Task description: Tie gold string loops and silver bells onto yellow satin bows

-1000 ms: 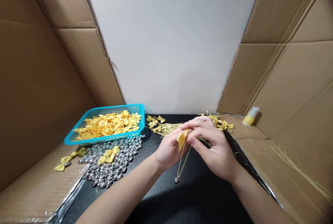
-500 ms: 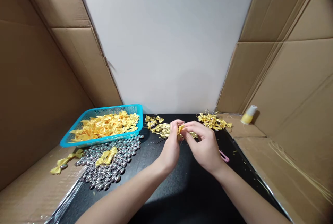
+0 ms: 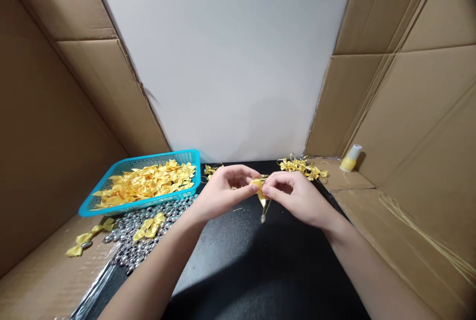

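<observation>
My left hand (image 3: 223,192) pinches a yellow satin ribbon bow (image 3: 262,198) between thumb and fingers, above the black tabletop (image 3: 230,270). From the other side, the closed fingertips of my right hand (image 3: 297,195) grip the same bow at its right edge. Below the bow dangles a small silver bead (image 3: 263,219) on a thin gold cord. Fingers cover the bow's upper part and the cord's other end. Behind my hands, finished-looking bows with gold loops (image 3: 297,164) lie in a pile at the back right.
A blue plastic basket (image 3: 84,209) full of yellow bows stands at the left. In front of it lie many silver beads (image 3: 128,248), with yellow bows (image 3: 148,227) on top. A yellow thread spool (image 3: 350,159) stands at right on cardboard. Cardboard walls (image 3: 401,126) flank both sides.
My hands have moved slightly apart and the left has turned, palm lower. The bow and a hanging bead now show between them. My forearms hide the pink clip and most gold ties.
</observation>
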The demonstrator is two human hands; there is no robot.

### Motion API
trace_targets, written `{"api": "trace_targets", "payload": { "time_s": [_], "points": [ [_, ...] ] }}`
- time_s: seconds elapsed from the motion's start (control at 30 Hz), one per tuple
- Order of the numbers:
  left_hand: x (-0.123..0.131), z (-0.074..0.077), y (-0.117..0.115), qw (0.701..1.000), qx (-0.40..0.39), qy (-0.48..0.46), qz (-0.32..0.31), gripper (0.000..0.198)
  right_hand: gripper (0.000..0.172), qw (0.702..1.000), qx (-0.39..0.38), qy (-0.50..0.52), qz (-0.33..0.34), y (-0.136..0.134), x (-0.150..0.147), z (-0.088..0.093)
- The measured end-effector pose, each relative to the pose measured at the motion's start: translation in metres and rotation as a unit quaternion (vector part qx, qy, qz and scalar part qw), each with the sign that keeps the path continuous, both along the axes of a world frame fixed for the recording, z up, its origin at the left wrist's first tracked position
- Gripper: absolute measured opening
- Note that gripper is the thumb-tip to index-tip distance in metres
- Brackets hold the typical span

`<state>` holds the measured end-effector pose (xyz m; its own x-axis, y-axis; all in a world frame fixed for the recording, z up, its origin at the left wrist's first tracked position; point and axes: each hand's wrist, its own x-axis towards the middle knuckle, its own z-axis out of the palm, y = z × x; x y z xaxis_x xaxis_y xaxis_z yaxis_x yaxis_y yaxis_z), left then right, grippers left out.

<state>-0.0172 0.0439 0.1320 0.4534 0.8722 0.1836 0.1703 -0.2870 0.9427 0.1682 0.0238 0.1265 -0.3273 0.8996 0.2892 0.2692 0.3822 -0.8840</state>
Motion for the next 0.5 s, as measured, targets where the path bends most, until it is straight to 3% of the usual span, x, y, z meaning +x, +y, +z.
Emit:
{"api": "trace_targets", "payload": {
  "time_s": [0.27, 0.4, 0.5],
  "points": [
    [-0.001, 0.000, 0.001, 0.999, 0.038, 0.010, 0.035, 0.027, 0.017, 0.998, -0.021, 0.064, -0.013, 0.003, 0.004, -0.001],
    [0.000, -0.001, 0.001, 0.998, 0.007, -0.048, 0.051, 0.020, 0.021, 0.985, -0.028, 0.171, -0.028, 0.008, 0.007, -0.003],
    [0.003, -0.002, 0.000, 0.993, -0.013, -0.085, 0.081, 0.016, 0.020, 0.958, -0.028, 0.281, -0.046, 0.010, 0.009, -0.005]
  ]
}}
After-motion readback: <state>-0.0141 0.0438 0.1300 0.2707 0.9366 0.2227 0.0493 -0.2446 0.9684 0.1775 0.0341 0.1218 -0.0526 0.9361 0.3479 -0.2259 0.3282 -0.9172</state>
